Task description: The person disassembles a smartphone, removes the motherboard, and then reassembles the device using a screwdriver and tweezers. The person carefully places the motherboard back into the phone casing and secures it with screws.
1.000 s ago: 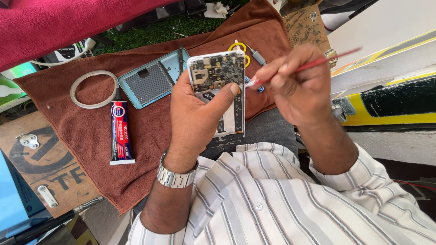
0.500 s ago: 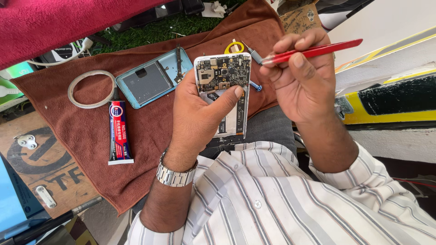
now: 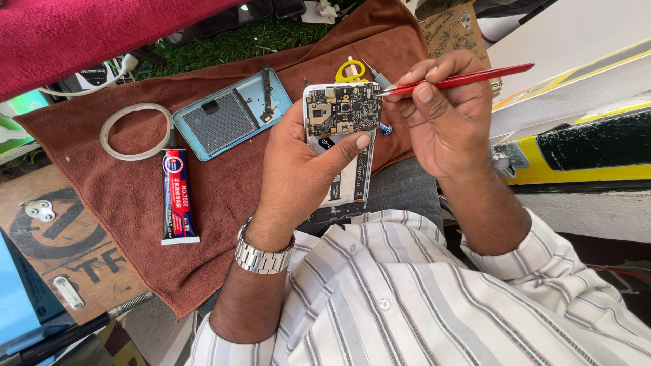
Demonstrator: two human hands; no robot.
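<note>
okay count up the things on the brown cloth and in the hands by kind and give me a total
Opened phone, circuit board showing, in the left hand: 1
Red-handled tool, in the right hand: 1
Light blue back cover: 1
Glue tube: 1
Tape ring: 1
Yellow-handled scissors, partly hidden: 1
Total: 6

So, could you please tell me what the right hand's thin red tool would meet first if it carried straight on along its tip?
Probably the opened phone's exposed circuit board, held in the left hand.
</note>
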